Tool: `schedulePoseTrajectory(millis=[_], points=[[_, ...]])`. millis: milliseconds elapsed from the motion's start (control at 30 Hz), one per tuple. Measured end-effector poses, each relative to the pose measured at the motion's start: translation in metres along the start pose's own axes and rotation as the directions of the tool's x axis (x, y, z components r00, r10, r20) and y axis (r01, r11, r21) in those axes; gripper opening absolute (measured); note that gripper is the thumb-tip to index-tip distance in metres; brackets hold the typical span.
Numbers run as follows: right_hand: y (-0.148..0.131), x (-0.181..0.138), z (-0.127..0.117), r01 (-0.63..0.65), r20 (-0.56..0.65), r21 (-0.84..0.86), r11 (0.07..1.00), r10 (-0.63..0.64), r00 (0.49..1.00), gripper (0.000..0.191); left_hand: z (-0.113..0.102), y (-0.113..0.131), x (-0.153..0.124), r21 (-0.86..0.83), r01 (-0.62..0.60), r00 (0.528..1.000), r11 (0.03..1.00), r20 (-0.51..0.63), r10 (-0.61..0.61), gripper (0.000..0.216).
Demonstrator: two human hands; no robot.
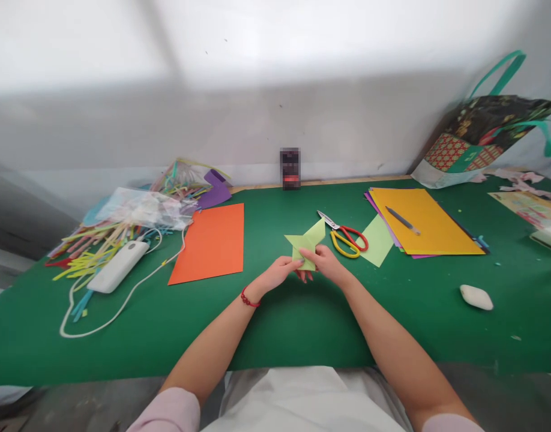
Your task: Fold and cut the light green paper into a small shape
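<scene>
A folded piece of light green paper (310,243) is held up between both hands, with pointed flaps sticking out at its upper left and upper right. My left hand (282,271) pinches its lower left edge, thumb on the front face. From the other side my right hand (328,264) grips the lower right part, its thumb also on the front. Some fingers are hidden behind the paper. Just beyond my right hand lie scissors (343,235) with one red and one yellow handle loop, partly over a flat light green sheet (377,240).
An orange sheet (216,243) lies left, beside a white power bank (119,267) with a cable and a heap of paper strips (84,243). Rightward are stacked coloured sheets (437,228) under a pen (402,220), a white eraser-like object (476,297) and a bag (464,150).
</scene>
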State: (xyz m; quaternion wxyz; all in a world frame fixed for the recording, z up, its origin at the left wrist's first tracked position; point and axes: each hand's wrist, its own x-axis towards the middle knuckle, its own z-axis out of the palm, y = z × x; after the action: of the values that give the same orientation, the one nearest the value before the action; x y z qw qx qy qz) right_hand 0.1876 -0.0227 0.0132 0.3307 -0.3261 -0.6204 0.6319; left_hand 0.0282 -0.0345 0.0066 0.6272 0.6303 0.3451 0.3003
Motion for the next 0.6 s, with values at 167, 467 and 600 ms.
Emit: schedulePoseTrajectory(millis=[167, 467, 600], points=[[0.005, 0.003, 0.004, -0.005, -0.046, -0.009, 1.0, 0.004, 0.999, 0.05, -0.003, -0.002, 0.0, 0.076, 0.015, 0.997, 0.997, -0.072, -0.01, 0.053], [0.015, 0.007, 0.007, -0.057, -0.103, -0.107, 0.993, 0.046, 0.994, 0.045, -0.018, 0.0, 0.004, 0.259, -0.017, 0.894, 0.966, -0.429, 0.131, 0.047], [0.019, 0.01, 0.011, -0.071, -0.116, -0.05, 0.996, 0.064, 0.991, 0.039, -0.018, -0.001, 0.004, 0.323, 0.011, 0.856, 0.946, -0.492, 0.158, 0.045]])
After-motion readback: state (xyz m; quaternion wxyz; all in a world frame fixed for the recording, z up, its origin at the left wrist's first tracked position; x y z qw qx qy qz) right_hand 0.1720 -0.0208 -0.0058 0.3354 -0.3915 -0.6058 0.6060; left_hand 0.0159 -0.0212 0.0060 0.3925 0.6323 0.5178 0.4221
